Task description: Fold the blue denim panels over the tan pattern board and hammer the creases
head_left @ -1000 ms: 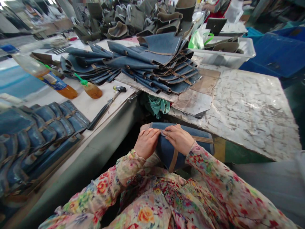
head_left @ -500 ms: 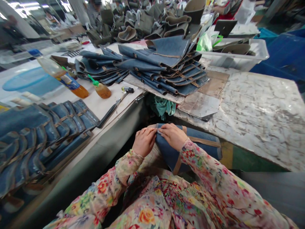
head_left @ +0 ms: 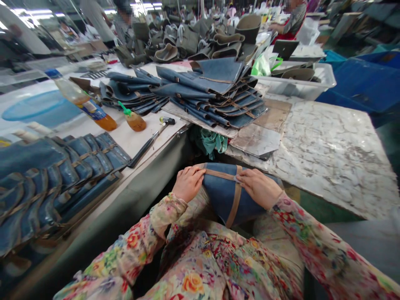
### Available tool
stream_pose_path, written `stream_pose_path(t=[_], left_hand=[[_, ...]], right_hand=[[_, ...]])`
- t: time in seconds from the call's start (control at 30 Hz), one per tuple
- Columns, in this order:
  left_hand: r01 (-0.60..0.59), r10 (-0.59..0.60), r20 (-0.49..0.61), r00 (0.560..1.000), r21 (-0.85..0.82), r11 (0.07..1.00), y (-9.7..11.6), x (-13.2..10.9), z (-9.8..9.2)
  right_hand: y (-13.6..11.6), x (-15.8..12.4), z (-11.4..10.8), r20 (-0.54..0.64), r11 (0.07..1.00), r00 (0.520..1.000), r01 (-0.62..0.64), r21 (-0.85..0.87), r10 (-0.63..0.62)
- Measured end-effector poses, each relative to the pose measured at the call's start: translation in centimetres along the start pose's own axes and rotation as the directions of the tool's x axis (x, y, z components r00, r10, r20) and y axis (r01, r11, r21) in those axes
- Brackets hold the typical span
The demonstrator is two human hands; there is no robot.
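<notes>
A dark blue leather-like piece (head_left: 218, 191) with brown straps lies across my lap, one strap running along its top and another crossing it downward. My left hand (head_left: 189, 183) grips its upper left end, fingers curled over the edge by the end of the top strap. Where the two straps cross, my right hand (head_left: 259, 187) pinches the piece with thumb and fingers together. A small pale spot shows at those fingertips, too small to name. The right part of the piece is hidden behind my right hand and sleeve.
Stacked blue pieces (head_left: 215, 91) lie ahead, more blue pieces (head_left: 78, 162) at left. A hammer (head_left: 153, 139), a small glue bottle (head_left: 134, 121) and a larger bottle (head_left: 96, 112) stand or lie on the left table. A worn board (head_left: 331, 150) covers the right table; behind is a white bin (head_left: 300, 87).
My right hand has slid right along the top strap, from beside my left hand to the strap crossing. My left hand keeps its hold. The view has shifted slightly.
</notes>
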State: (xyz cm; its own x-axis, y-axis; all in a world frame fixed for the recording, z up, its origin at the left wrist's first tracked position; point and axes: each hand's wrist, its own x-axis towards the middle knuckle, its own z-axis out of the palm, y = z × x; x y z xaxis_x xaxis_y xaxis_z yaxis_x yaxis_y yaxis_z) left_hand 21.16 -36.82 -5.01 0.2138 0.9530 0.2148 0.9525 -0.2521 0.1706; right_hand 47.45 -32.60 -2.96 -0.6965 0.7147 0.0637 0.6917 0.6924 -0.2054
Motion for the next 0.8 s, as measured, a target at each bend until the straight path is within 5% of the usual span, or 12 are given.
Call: stream_pose_path(t=[0.2,0.43,0.63,0.8], left_hand=[[-0.120,0.119,0.027,0.992,0.042,0.992,-0.2,0.5,-0.5],[-0.337,0.338,-0.009,0.941,-0.112,0.935,3.0,1.8,1.6],[-0.308,0.310,0.021,0.950,-0.078,0.948,4.3,2.6,2.1],[-0.297,0.298,0.029,0.954,-0.026,0.954,3.7,2.3,1.6]], right_hand=[[-0.9,-0.3,1.1,-0.112,0.999,0.993,-0.035,-0.004,0.034],[-2.0,1.0,1.8,-0.128,0.997,0.990,-0.044,0.057,0.051],[-1.5,1.1,1.9,-0.124,0.995,0.991,-0.047,0.086,0.057],[0.1,-1.9,2.4,-0.187,0.989,0.979,-0.059,0.134,0.084]])
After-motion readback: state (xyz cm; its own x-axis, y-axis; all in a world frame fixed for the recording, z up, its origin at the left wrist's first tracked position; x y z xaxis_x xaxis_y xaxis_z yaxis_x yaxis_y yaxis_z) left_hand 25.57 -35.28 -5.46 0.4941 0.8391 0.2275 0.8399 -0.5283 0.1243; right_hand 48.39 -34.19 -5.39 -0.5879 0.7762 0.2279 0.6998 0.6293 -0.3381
